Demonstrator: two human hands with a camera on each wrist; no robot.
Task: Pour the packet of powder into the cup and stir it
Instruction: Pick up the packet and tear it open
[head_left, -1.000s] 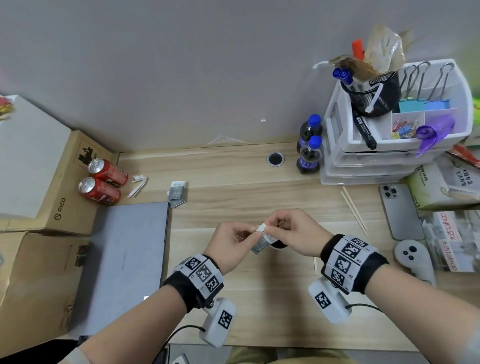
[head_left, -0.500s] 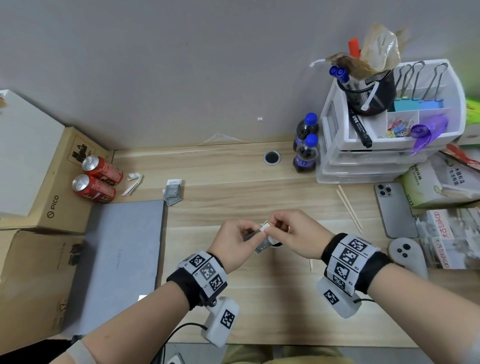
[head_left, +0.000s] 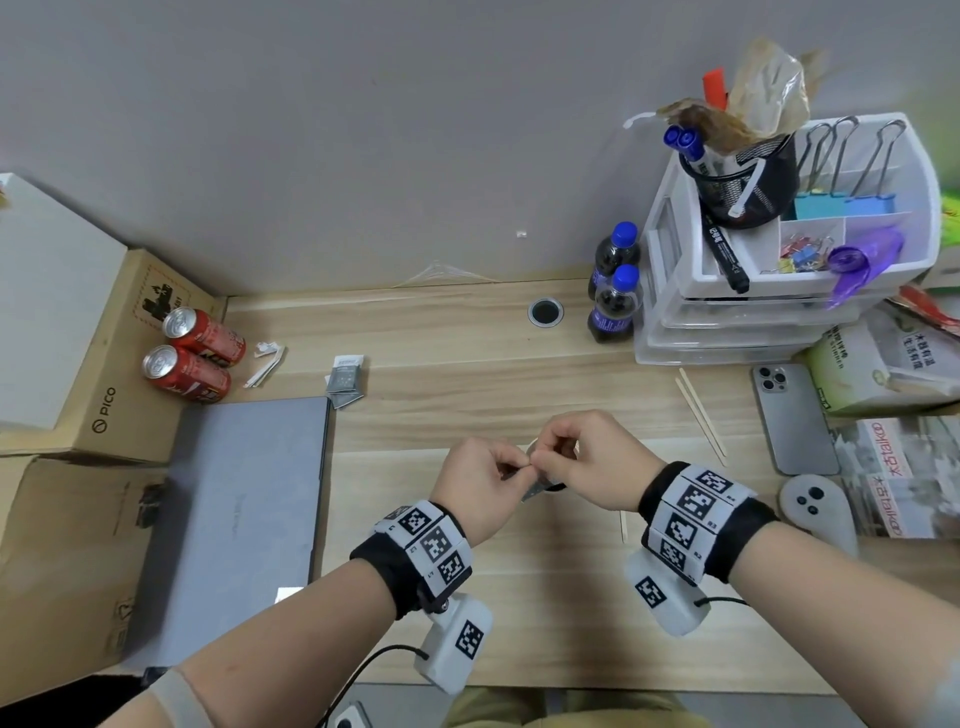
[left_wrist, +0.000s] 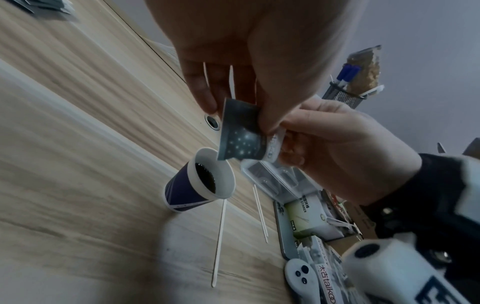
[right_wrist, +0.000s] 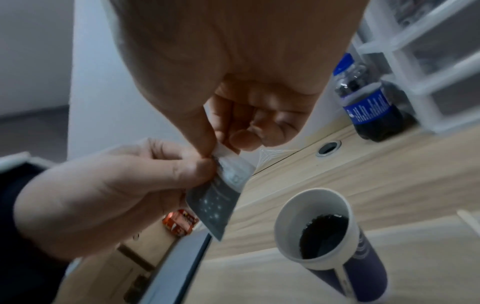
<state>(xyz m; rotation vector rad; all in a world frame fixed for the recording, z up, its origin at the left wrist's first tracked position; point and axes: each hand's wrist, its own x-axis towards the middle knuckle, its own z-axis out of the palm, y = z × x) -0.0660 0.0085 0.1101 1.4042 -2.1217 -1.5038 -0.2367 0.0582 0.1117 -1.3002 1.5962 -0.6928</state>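
A small dark packet (left_wrist: 240, 135) with white star specks and a white top strip hangs above the desk, pinched by both hands at its top edge. My left hand (head_left: 480, 480) pinches it from the left, my right hand (head_left: 576, 460) from the right; the same packet (right_wrist: 217, 207) shows in the right wrist view. Below it stands a dark blue paper cup (left_wrist: 200, 183) with a white inside and dark liquid in it. The cup (right_wrist: 335, 240) is upright on the desk. In the head view my hands hide most of the cup (head_left: 556, 486). A wooden stirrer (left_wrist: 219, 244) lies beside the cup.
More wooden stirrers (head_left: 701, 415) lie to the right, near a phone (head_left: 792, 415) and a white controller (head_left: 815, 506). A closed laptop (head_left: 234, 519) sits at the left. Spare packets (head_left: 345, 379), two red cans (head_left: 195, 358), two cola bottles (head_left: 615, 301) and white drawers (head_left: 737, 312) line the back.
Both hands have drawn closer together over the cup, so the packet shows less from above. Nothing else on the desk has moved.
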